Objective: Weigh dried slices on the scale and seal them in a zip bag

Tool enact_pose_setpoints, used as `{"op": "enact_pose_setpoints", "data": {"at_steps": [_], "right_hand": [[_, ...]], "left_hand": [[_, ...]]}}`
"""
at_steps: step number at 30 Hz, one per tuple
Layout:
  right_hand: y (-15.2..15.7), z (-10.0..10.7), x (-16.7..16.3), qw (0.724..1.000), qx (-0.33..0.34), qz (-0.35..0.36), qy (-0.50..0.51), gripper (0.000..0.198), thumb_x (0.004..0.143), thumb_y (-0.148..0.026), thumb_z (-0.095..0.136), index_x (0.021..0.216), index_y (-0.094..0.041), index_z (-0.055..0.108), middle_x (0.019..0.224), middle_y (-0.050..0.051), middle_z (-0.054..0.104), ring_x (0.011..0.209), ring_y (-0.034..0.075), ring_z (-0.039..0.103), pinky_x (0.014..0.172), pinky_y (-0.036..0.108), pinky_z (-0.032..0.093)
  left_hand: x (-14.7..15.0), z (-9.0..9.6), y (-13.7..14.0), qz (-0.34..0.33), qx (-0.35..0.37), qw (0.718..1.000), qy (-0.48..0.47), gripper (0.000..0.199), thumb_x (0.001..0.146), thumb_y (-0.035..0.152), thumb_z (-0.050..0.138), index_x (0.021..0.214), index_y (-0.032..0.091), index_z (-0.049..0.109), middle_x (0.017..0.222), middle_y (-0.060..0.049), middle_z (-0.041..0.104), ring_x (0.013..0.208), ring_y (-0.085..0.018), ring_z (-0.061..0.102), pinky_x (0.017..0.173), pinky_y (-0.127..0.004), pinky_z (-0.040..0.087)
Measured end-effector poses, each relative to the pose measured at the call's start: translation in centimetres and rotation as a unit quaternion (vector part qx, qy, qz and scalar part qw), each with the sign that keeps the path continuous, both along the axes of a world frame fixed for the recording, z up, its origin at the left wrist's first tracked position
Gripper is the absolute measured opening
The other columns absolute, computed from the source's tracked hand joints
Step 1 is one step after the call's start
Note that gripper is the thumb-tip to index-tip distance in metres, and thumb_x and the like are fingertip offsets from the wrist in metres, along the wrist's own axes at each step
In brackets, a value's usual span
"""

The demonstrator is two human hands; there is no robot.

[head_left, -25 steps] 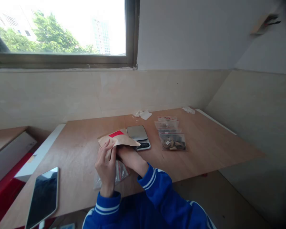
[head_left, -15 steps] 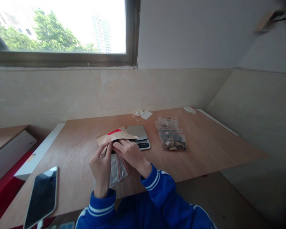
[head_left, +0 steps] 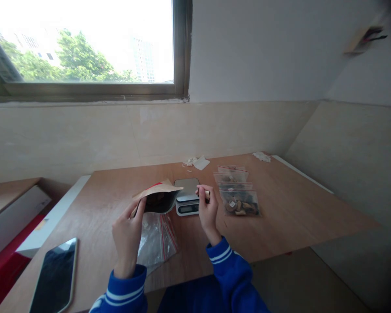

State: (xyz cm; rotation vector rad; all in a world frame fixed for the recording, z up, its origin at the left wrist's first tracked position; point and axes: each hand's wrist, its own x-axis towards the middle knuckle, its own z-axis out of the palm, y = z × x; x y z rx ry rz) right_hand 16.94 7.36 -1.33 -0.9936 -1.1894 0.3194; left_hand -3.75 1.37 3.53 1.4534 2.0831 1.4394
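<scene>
Kraft pouch [head_left: 157,201]: held up off the table in front of the scale, mouth gaping toward the right; dark inside, contents not readable. Tilted that way, seemingly to keep the opening within reach of the other hand.
Left hand [head_left: 127,237]: closed on the pouch's left edge, thumb and fingers pinching the paper; grip at the rim, probably to keep the mouth spread.
Right hand [head_left: 207,211]: raised just right of the pouch mouth, fingertips pinched around a small pale-brown piece [head_left: 207,194]; what the piece is, too small to tell. Held over the right end of the scale, apart from the pouch.
Scale [head_left: 187,202]: small, flat silver platform, display facing the person; directly behind the pouch, nothing visible on the platform.
Empty zip bags [head_left: 156,239]: clear with red strips, lying flat on the table under and between the two hands.
Filled zip bags [head_left: 237,194]: an overlapping row just right of the scale, nearest one showing brown and pale bits; close beside the right hand.
Phone [head_left: 54,276]: dark screen up, near the left front edge, well apart from the hands.
Paper scraps [head_left: 197,162]: crumpled white, at the far edge by the wall.
Table [head_left: 296,208]: bare wood to the right.
In the way: only the pouch, which hides part of the scale's left side.
</scene>
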Motion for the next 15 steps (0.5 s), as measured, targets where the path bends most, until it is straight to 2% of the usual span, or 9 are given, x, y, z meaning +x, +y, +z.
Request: {"op": "enact_pose_setpoints", "data": {"at_steps": [4,8,12,15], "right_hand": [[6.3,-3.4,1.1,0.994,-0.1,0.037,0.027,0.038,0.096,-0.052,0.035,0.097,-0.019,0.053,0.083,0.006,0.062,0.071,0.017,0.06,0.068,0.028,0.051],[11.0,-5.3,1.2,0.984,-0.127,0.092,-0.079,0.039,0.097,-0.051,0.031,0.099,-0.019,0.054,0.081,0.005,0.061,0.077,0.018,0.06,0.077,0.03,0.05],[12.0,-5.5,1.4,0.961,-0.12,0.125,-0.215,0.036,0.098,-0.04,0.033,0.105,-0.017,0.06,0.097,0.008,0.066,0.092,0.019,0.06,0.087,0.033,0.046],[11.7,-5.4,2.1,0.947,-0.121,0.12,-0.271,0.035,0.098,-0.035,0.035,0.118,-0.019,0.059,0.104,0.008,0.068,0.097,0.02,0.062,0.09,0.035,0.045]], "left_hand": [[-0.5,0.0,0.0,0.013,-0.008,1.0,0.021,0.042,0.082,0.059,0.055,0.098,0.027,0.077,0.093,-0.006,0.076,0.086,-0.028,0.07,0.061,-0.027,0.044],[-0.9,-0.1,0.0,0.03,-0.022,0.999,0.038,0.043,0.08,0.059,0.056,0.096,0.026,0.078,0.083,-0.008,0.076,0.078,-0.028,0.07,0.055,-0.026,0.042],[-1.1,0.1,0.1,0.017,-0.018,0.999,0.031,0.041,0.08,0.058,0.056,0.095,0.027,0.078,0.087,-0.007,0.077,0.08,-0.028,0.07,0.054,-0.025,0.042],[-1.0,0.2,0.3,0.02,-0.019,0.999,0.034,0.041,0.079,0.058,0.057,0.094,0.026,0.078,0.085,-0.008,0.077,0.08,-0.029,0.071,0.053,-0.025,0.043]]}}
